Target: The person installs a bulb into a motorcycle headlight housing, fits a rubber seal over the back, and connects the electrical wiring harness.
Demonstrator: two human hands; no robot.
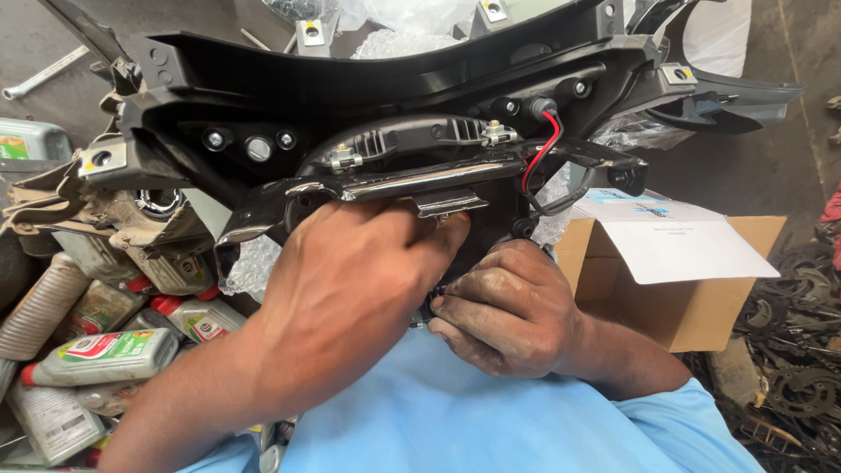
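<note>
Nearest the camera, a light-blue shirt point(438, 420) fills the 6 o'clock area. Above it, the right hand point(508, 307) is curled closed, fingertips pinching a small dark connector point(431, 308) at its 9 o'clock side. The left hand point(350, 280) lies just beside it at 10 o'clock, fingers bent and pressed against the underside of the black plastic motorcycle panel point(394, 96). That panel sits at 12 o'clock from both hands, with a red wire point(541, 149) at 1 o'clock. Oil bottles point(105, 355) lie at 9 o'clock; an open cardboard box point(692, 289) stands at 3 o'clock on a concrete floor point(788, 175).
</note>
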